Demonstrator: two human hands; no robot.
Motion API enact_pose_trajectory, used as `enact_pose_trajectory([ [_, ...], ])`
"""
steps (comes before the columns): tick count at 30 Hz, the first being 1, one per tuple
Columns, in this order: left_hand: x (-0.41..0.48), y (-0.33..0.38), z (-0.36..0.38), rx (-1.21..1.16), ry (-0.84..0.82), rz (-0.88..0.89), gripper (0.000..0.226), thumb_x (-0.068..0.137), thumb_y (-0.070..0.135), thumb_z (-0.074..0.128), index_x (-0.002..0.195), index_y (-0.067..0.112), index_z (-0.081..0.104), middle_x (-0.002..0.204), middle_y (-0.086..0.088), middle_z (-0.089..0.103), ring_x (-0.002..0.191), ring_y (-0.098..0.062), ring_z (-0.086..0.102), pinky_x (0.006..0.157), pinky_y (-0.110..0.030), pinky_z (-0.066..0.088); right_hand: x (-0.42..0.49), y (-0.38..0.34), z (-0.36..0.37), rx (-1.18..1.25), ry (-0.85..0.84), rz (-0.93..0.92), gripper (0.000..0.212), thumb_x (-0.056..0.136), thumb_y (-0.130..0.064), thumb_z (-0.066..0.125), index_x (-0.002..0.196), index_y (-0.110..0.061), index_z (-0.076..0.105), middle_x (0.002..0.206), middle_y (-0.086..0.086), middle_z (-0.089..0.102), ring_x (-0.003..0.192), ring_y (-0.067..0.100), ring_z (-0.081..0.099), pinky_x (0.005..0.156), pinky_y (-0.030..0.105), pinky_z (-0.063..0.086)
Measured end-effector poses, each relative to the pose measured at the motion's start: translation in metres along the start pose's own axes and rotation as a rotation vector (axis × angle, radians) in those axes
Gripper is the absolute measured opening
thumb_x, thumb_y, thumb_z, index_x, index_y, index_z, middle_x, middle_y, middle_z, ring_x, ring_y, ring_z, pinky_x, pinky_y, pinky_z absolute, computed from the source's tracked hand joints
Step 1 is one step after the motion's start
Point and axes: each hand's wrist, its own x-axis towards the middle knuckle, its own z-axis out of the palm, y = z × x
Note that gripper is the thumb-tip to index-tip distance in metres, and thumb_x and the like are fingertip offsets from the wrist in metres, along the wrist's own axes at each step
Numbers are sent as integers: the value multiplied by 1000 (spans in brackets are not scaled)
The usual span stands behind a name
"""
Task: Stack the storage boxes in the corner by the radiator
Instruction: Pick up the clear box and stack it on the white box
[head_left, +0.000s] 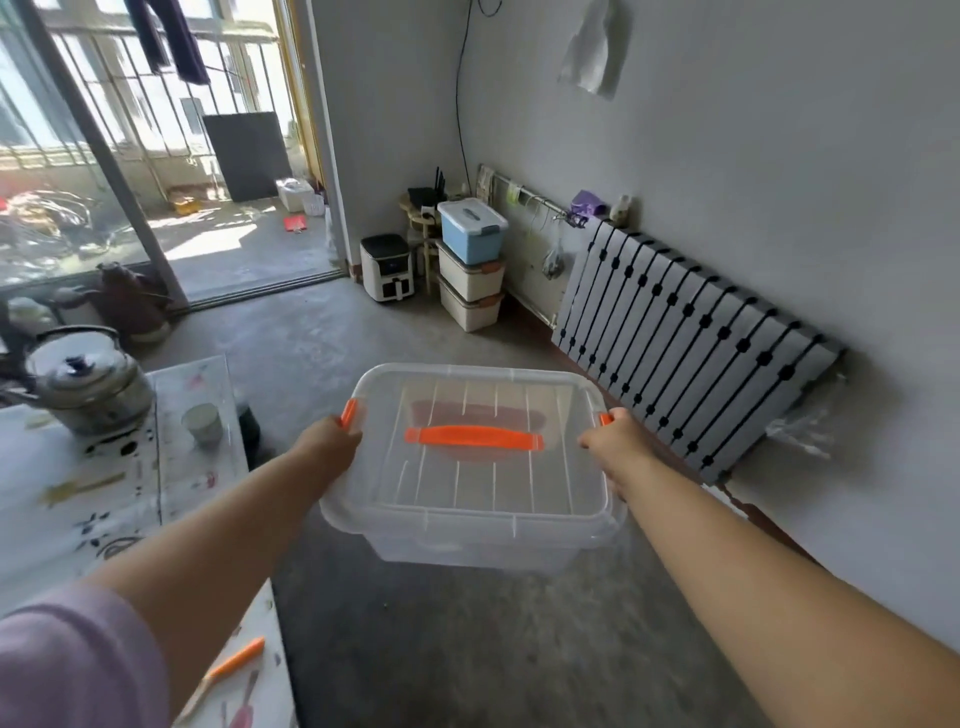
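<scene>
We find the fingers of the left hand (330, 441) closed around the left end of the clear box (470, 467), just under its orange latch (349, 413). The fingers of the right hand (618, 441) are closed likewise on the right end, beside the second latch (605, 419). The box is carried level above the floor (415, 623), lid on, its orange handle (474, 436) lying flat across the top.

Left of the box stands a table (104, 493) bearing a kettle (88, 379) and a cup (203, 422); its edge lies near the left forearm. To the right, the radiator (691, 353) runs along the wall, close to the box's right end.

Ahead, in the corner, we note a stack: two cream boxes (470, 291) with a blue box (472, 231) on top. An air fryer (387, 267) sits on the floor just left of the stack, a small stool (421, 223) behind it.

The floor between the carried box and the stack lies open. A sliding door (156, 208) stands open to a balcony at the left.
</scene>
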Motion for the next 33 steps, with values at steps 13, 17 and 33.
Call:
enact_pose_trajectory([
  [13,248,128,-50,-5,118,-55,35,94,24,53,121,0,55,97,-22,60,62,-28,53,54,-31,45,279,-182,80,-11,-113,-130,38,84,-8,57,121,-7,52,97,13,58,81,27,58,70,36,51],
  [17,314,161,-69,-100,172,-109,36,95,22,52,121,-4,54,106,-33,61,64,-31,50,80,-49,52,352,-254,101,-59,-158,-193,45,81,-13,57,125,-11,49,109,13,58,97,32,58,80,39,49],
  [33,598,163,-223,-39,158,-149,35,95,20,53,120,-4,56,87,-18,58,54,-22,48,41,-24,41,528,-471,324,0,-212,-218,52,82,-9,63,132,-11,48,121,14,57,109,31,56,88,40,49],
])
